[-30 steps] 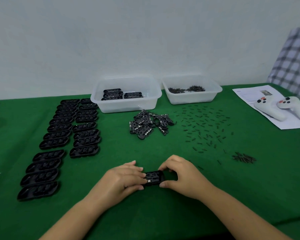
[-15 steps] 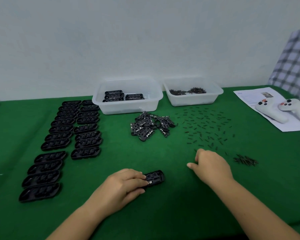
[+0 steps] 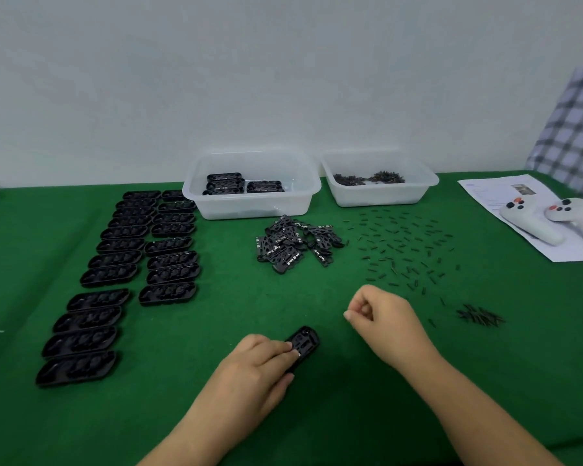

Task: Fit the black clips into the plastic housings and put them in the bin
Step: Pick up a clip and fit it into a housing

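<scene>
My left hand [image 3: 260,364] grips one black plastic housing [image 3: 304,341] at the near middle of the green table, its free end angled up and to the right. My right hand [image 3: 382,319] hovers just to the right of it, apart from it, thumb and forefinger pinched together; nothing shows between them. A pile of black clips [image 3: 293,243] lies further back in the middle. The clear bin [image 3: 253,210] behind the pile holds several black housings.
Two columns of black housings [image 3: 132,264] fill the left side. Small black pins [image 3: 401,247] are scattered at right, with a little heap [image 3: 478,314] nearer. A second clear bin [image 3: 377,196] holds small dark parts. White game controllers [image 3: 549,227] lie on paper [image 3: 485,191] at far right.
My right hand let go of the housing, reached right to the scattered pins, then drew back with fingers pinched. My left hand kept the housing and swung it to a steeper angle.
</scene>
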